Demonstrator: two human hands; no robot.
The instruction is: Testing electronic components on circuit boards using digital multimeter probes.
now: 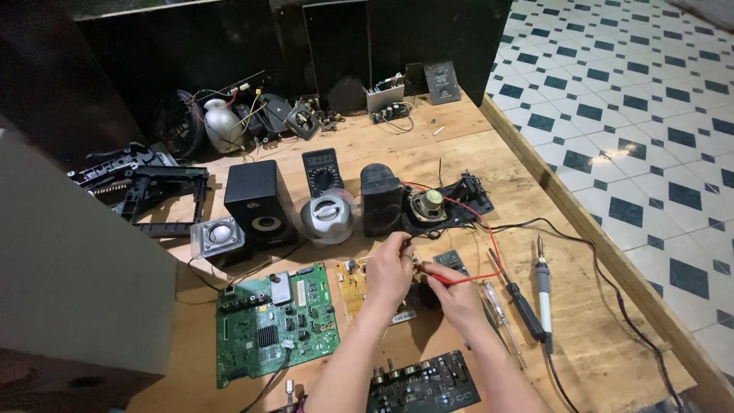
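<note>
My left hand [388,269] pinches the black multimeter probe tip near the yellow circuit board [352,285]. My right hand [456,294] grips the red probe [437,278], whose red lead [489,245] loops up toward the opened speaker [428,206]. Both hands meet over a small dark part at the board's right edge, which they mostly hide. The black multimeter [323,171] lies farther back on the wooden bench [459,138].
A green circuit board [274,321] lies left of my arms, a black board [424,382] below them. A soldering iron [543,291] and two screwdrivers [514,294] lie right. Black speakers [258,200], a silver round speaker [326,216] and scrap parts sit behind. Tiled floor drops off right.
</note>
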